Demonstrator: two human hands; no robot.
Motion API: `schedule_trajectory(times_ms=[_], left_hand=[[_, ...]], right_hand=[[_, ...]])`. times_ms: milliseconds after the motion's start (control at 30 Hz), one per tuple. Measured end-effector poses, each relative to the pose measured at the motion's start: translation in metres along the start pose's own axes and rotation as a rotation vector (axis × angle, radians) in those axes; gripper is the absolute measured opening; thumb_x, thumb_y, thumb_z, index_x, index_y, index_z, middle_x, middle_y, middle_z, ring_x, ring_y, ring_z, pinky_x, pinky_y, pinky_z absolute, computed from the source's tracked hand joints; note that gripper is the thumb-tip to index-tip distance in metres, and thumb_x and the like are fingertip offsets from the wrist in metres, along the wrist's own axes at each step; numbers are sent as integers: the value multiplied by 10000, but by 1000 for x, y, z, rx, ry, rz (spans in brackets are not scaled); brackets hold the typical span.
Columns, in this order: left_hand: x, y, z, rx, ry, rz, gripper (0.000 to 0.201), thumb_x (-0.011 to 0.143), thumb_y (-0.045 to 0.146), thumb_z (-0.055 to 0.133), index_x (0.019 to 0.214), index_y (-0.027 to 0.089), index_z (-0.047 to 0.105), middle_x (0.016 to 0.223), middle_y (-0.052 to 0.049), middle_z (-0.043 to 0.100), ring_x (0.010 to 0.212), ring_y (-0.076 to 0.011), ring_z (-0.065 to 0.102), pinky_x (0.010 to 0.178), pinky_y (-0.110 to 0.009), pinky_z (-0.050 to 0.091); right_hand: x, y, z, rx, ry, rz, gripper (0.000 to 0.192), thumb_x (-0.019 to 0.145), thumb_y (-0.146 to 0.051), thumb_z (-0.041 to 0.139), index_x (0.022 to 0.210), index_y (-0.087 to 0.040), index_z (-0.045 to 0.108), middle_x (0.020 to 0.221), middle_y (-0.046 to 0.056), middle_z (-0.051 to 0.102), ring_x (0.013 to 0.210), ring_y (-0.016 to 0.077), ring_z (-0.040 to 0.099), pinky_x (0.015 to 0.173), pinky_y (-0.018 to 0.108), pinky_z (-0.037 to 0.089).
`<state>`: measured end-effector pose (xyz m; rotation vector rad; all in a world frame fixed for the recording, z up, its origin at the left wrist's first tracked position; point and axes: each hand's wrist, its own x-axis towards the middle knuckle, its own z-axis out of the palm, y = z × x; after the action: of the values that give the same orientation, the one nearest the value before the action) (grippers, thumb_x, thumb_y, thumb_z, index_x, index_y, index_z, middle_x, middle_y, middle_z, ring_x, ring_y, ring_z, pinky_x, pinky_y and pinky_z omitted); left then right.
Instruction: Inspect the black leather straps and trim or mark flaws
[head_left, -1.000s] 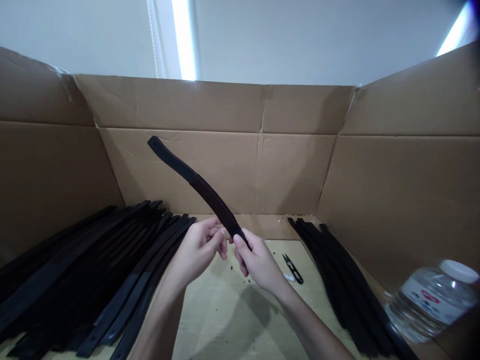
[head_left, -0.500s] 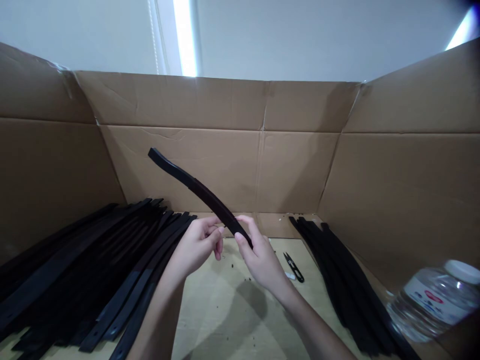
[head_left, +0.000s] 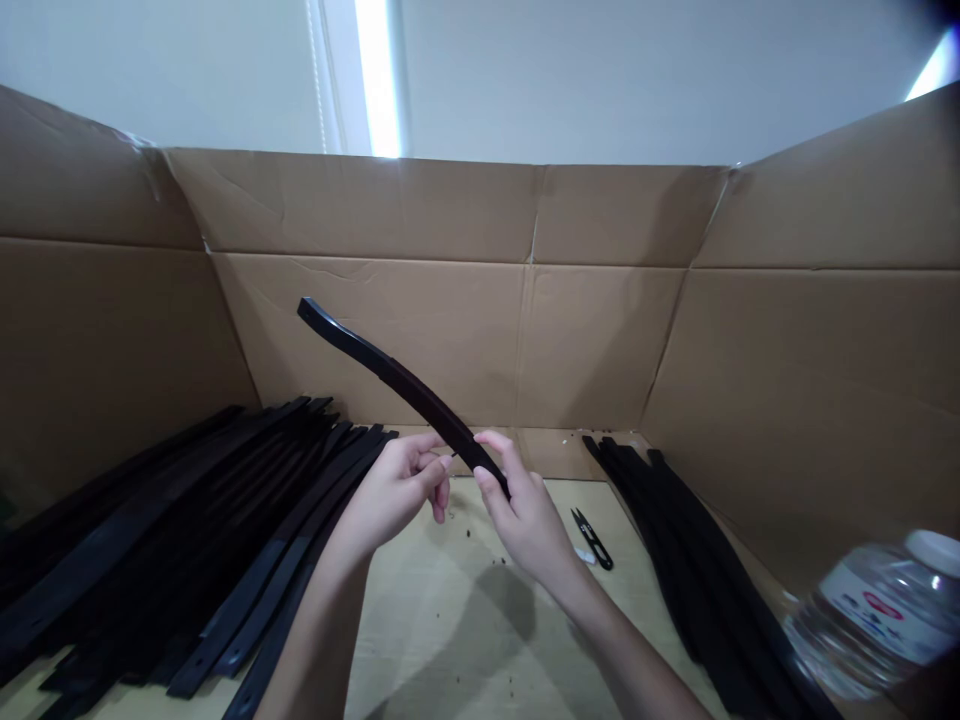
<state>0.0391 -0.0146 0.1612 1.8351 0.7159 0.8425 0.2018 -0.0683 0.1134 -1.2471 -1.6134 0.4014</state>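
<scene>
My right hand (head_left: 525, 515) grips the near end of a long black strap (head_left: 390, 378), which rises up and to the left above the table. My left hand (head_left: 397, 490) is right beside it, thumb and forefinger pinched together close to the strap's near end; whether they touch it I cannot tell. A large pile of black straps (head_left: 172, 540) lies to the left of my hands. A smaller bundle of black straps (head_left: 690, 560) lies to the right.
Small black thread snips (head_left: 592, 535) lie on the pale table (head_left: 465, 620) just right of my right hand. A clear plastic water bottle (head_left: 877, 620) lies at the lower right. Cardboard walls (head_left: 450, 260) enclose the space on three sides.
The raised strap has tilted lower and my right hand's fingers have shifted along its near end. The view has drifted slightly.
</scene>
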Motion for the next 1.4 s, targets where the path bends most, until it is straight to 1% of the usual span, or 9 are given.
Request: schedule_trajectory(times_ms=[267,533,700,833,933,1033,1167,1300,1400], left_hand=[[0,2,2,5,15,30,445,882,266,513,1261,39,573,481,31,569,440,-115,538,530,-239,465],[0,0,0,-3,30,43,415,876,286,539,1195,33,618,482,30,553,426,-102,512,489,-217,435],[3,-2,4,8,60,60,398,858,296,560,1122,13,654,489,12,565,403,-90,484,442,-206,403],[5,-4,5,-57,67,53,383,843,292,587,1084,5,665,458,19,556,386,-95,489,442,-216,425],[7,-5,2,-125,15,58,362,836,288,614,1074,20,669,473,17,572,390,-97,508,453,-220,440],[8,-7,-3,-168,-101,72,323,843,293,627,1044,46,680,564,-9,621,433,-101,554,476,-218,457],[10,-10,-7,-227,-235,101,301,879,299,599,1055,66,671,569,-3,622,448,-91,567,501,-203,463],[12,-14,-6,-272,-242,97,312,874,297,616,1095,77,638,636,-19,663,438,-78,560,492,-193,456],[13,-15,-4,-267,-201,95,311,852,303,644,1059,71,632,681,-49,690,445,-89,570,465,-196,444]], right_hand=[[0,1,2,166,-35,59,433,990,-367,414,1419,-311,386,581,-62,439,473,126,401,493,236,325],[-1,6,6,397,-88,153,278,983,-422,447,1201,-250,434,581,-86,459,407,83,384,394,173,330],[2,7,6,513,-170,212,300,970,-486,439,915,-199,505,566,-84,449,349,58,378,321,157,299],[4,8,6,671,-223,242,325,948,-516,472,928,-193,507,526,-96,453,307,54,378,303,153,301],[3,8,6,842,-296,289,324,932,-517,506,915,-193,501,509,-93,475,289,53,383,290,147,304],[2,8,6,1007,-387,361,303,923,-497,529,891,-199,488,502,-85,498,272,56,383,270,145,317],[4,13,4,1197,-583,419,303,903,-504,540,879,-208,477,483,-82,506,258,76,393,252,164,362],[8,21,-1,1312,-760,427,294,915,-506,498,869,-216,470,458,-85,489,258,87,400,266,175,399],[8,23,-5,1300,-844,430,317,931,-534,451,866,-224,457,451,-82,485,262,93,404,271,172,393]])
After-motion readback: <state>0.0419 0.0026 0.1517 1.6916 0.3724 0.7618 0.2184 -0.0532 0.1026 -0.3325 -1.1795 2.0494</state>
